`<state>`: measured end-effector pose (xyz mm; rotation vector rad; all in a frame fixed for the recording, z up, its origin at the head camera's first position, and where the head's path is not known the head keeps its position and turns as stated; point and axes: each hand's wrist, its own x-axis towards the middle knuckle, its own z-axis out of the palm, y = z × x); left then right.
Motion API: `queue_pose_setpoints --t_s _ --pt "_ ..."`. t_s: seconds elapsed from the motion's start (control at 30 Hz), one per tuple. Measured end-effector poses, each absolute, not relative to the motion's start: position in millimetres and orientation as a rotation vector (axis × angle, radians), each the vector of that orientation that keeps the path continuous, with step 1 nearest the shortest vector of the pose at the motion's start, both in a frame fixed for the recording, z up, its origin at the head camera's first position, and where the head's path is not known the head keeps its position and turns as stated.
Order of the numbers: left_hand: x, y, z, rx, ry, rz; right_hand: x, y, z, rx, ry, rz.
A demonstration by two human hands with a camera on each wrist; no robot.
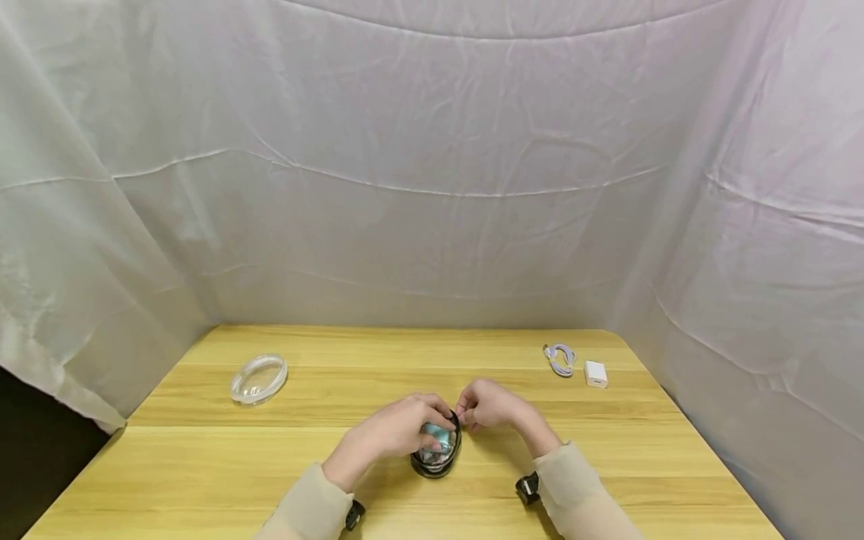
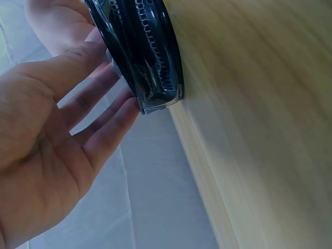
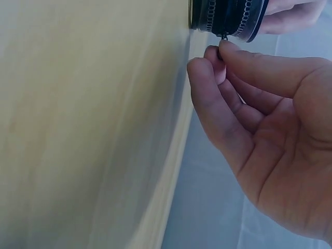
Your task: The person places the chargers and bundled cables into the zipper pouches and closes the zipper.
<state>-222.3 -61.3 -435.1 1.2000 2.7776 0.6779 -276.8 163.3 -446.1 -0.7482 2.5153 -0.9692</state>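
Left hand steadies a small black-trimmed pouch while the right pinches its zip pull

Near the left edge of the wooden tabletop (image 1: 202, 465), toward its far left corner, lies a round clear object (image 1: 259, 380) with a pale, thick rim. Further right, the left hand (image 1: 398, 427) reaches in from the near side, its fingers spread and bent around the pouch's rim, with the thumb resting lower on the same face.

The pouch (image 1: 435, 469) is on the tabletop, roughly midway between the left and right edges. It has black edging and clear sides; something light blue (image 1: 439, 433) shows between the thumb and the other fingers. Just beside it, the right hand (image 1: 496, 405) pinches the dark zip pull (image 3: 224, 37) between thumb and index finger, at the pouch's end.

Toward the far right corner lies a coiled lilac cable (image 1: 564, 370). A white charger block (image 1: 595, 373) sits just right of it, nearer the right edge and apart from the coil.
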Motion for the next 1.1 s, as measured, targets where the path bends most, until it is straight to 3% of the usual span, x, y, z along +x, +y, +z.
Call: queue_pose_setpoints --t_s 1.1 --pt "-217.5 -53.2 -438.0 1.022 2.852 0.618 -274.3 172.3 -438.7 -0.794 2.453 -0.879"
